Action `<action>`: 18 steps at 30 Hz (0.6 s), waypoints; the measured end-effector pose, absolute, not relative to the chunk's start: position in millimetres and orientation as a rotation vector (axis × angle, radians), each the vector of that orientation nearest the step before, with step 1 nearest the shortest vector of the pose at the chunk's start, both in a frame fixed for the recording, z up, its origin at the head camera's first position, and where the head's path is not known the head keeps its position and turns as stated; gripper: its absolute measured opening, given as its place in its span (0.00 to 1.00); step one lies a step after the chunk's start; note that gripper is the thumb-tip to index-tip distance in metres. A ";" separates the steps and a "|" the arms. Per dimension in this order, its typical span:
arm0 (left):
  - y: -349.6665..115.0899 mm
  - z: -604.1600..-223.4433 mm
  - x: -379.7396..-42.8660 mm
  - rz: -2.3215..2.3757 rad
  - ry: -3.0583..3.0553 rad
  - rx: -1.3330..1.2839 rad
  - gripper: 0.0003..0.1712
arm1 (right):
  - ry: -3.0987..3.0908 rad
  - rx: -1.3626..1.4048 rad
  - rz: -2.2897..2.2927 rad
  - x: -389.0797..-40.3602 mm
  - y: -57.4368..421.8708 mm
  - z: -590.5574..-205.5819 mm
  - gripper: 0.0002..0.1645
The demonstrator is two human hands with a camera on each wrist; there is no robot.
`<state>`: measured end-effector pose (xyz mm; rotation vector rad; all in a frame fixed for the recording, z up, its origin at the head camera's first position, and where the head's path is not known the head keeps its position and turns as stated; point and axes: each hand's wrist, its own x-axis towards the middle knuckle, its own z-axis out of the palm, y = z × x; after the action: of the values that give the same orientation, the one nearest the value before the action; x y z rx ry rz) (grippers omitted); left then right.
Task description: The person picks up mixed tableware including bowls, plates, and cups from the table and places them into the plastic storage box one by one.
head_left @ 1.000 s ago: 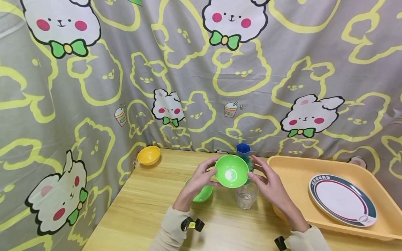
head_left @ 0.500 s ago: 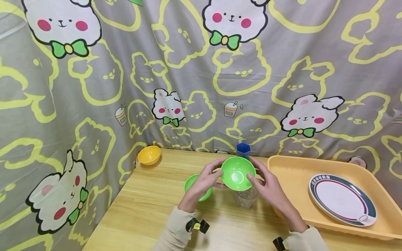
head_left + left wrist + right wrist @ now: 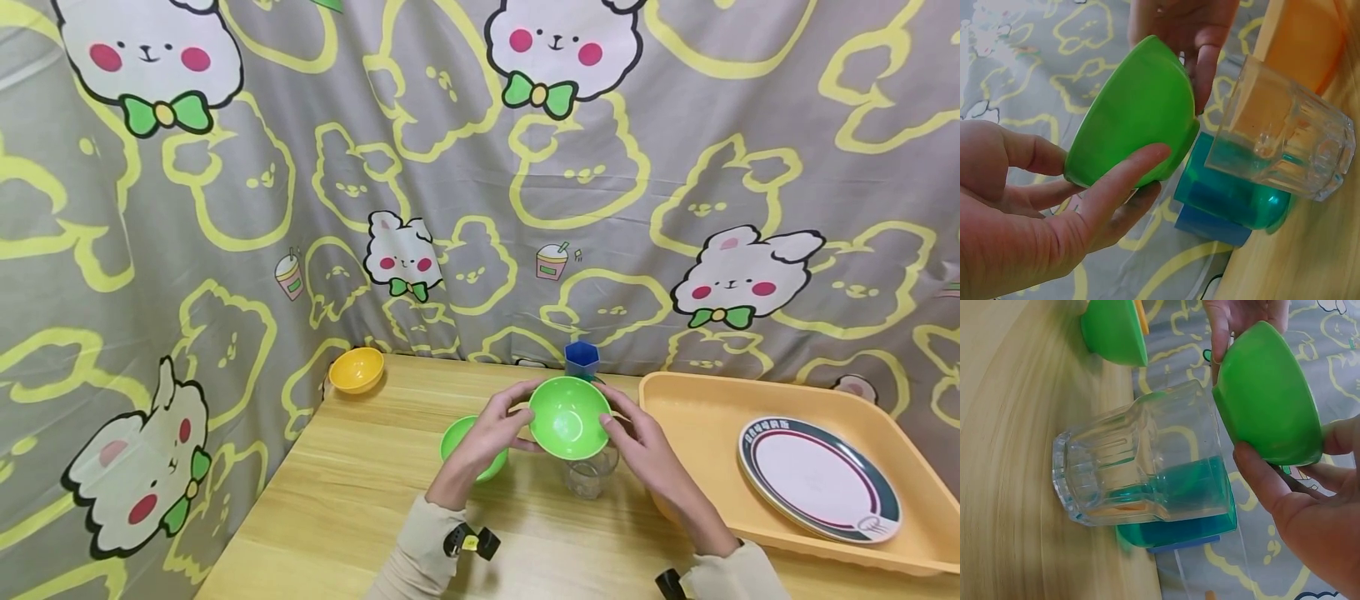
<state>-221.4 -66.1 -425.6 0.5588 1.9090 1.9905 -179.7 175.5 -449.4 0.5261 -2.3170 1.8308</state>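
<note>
A green bowl (image 3: 570, 417) is held up between both hands, its inside tilted toward the head camera. My left hand (image 3: 501, 423) grips the bowl's left side, thumb at the rim and fingers against the outer wall. On the other side my right hand (image 3: 639, 435) pinches it the same way, as the right wrist view shows with the fingers (image 3: 1266, 478) on the outside. Below the bowl a clear glass (image 3: 1141, 462) stands on the table, partly covered by the bowl in the head view. A second green bowl (image 3: 480, 454) sits behind my left hand.
Behind the glass stand a teal cup (image 3: 1229, 187) and a blue cup (image 3: 582, 358). A yellow bowl (image 3: 357, 372) is at the table's far left corner. On the right an orange tray (image 3: 690, 417) holds a white plate (image 3: 817, 479) with a dark rim. A patterned curtain (image 3: 465, 275) borders the table.
The held bowl has shifted a little right and slightly down. My left hand moved right with it, and my right hand, earlier barely at the rim, now grips the bowl's right side.
</note>
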 end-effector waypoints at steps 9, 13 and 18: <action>-65.8 -425.5 -220.9 1.963 1.901 0.609 0.30 | -2.336 0.490 2.011 -180.6 180.6 -441.8 0.29; -65.6 -425.2 -222.2 1.949 1.894 0.642 0.30 | -2.337 0.489 2.004 -180.7 182.6 -437.6 0.29; -69.8 -423.5 -223.7 1.890 1.923 0.714 0.30 | -2.357 0.481 1.960 -181.9 185.1 -433.0 0.28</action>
<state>-223.7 -69.8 -423.5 0.7140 1.9231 1.8898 -181.9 185.1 -433.0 0.4811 -2.3575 1.9596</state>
